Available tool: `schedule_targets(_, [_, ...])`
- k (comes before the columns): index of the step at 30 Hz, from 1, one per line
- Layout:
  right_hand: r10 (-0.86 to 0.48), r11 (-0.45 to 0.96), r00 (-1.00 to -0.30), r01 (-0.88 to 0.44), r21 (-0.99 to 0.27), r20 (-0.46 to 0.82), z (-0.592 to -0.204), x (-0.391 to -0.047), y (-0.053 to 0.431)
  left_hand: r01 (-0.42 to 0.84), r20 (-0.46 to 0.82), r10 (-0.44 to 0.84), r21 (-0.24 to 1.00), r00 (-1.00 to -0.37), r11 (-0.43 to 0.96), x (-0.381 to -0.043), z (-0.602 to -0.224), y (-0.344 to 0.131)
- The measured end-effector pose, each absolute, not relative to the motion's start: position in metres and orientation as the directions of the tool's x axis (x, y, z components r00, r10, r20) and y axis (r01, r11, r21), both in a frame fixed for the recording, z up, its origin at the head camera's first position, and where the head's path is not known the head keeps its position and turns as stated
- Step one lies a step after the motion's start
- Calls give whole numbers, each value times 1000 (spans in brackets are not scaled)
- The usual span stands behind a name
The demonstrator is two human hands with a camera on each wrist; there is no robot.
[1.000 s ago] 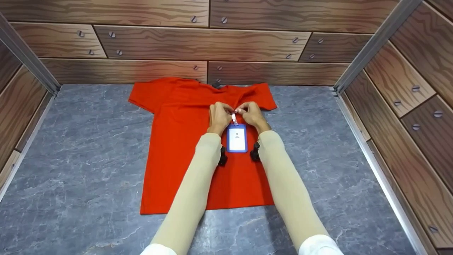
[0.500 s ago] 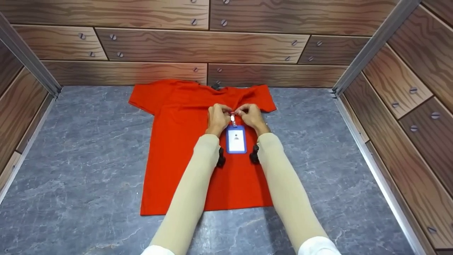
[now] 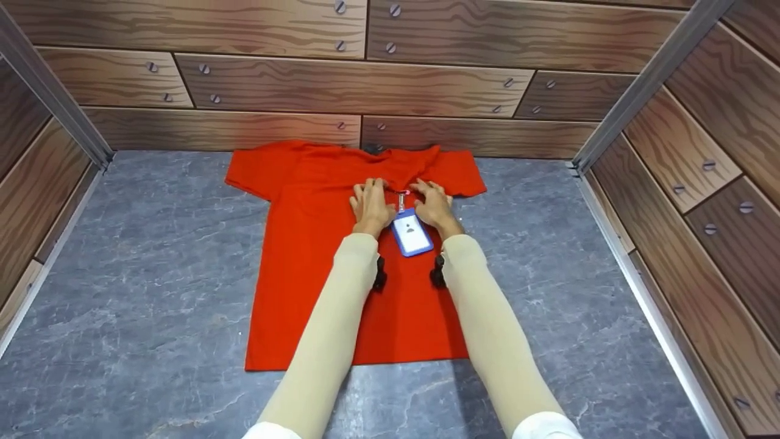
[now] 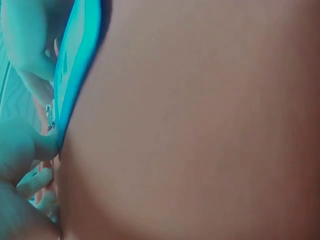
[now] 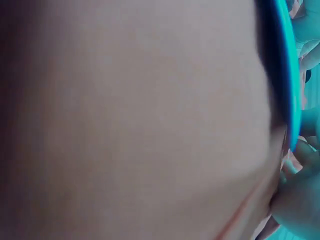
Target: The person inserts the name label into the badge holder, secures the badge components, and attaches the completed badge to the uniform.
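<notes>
A red T-shirt point(image 3: 304, 262) lies spread flat on the grey floor, collar toward the back wall. On its chest lies a blue-framed ID badge point(image 3: 412, 235), tilted with its lower end to the right. Its strap clip point(image 3: 401, 201) reaches up to a fold of the fabric. My left hand point(image 3: 370, 207) rests on the shirt left of the clip, fingers extended, thumb at the badge's top left corner. On the other side, my right hand point(image 3: 433, 204) has its fingers spread on the cloth, thumb close to the badge's top right. Both wrist views show the badge edge-on, mostly fabric otherwise.
Wood-patterned panels point(image 3: 268, 85) form the back wall, close behind the collar. Similar side walls stand left and right, with metal rails point(image 3: 646, 317) along the floor's edge. Grey marbled floor point(image 3: 152, 274) surrounds the shirt.
Both hands have let go of the clip and spread their fingers on the shirt. The badge has turned from upright to tilted, its lower end shifting right and slightly up.
</notes>
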State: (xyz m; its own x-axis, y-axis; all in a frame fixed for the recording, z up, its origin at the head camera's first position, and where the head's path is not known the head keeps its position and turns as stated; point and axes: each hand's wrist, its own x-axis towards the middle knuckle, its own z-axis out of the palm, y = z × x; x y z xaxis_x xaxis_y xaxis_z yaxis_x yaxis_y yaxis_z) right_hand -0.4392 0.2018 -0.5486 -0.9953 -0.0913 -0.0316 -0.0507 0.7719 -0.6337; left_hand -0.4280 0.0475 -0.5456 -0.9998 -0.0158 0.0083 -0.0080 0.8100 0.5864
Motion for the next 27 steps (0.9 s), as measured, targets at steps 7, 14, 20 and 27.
schedule_targets(7, [-54, 881, -978, 48, -470, -200, -541, -436, 200, -77, -107, -22, 549, -994, 832, -428, -544, 43])
schedule_targets(14, [-72, 896, -962, 54, -441, -265, -536, -437, 205, -126, -192, -22, 553, -981, 824, -435, -547, 39])
schedule_targets(20, [-91, 873, -964, 43, -485, -250, -537, -437, 211, -94, -166, 3, 573, -986, 814, -430, -546, 38])
schedule_targets(27, [-98, 856, -963, 47, -514, -251, -535, -437, 212, -86, -154, 1, 555, -988, 827, -421, -541, 37])
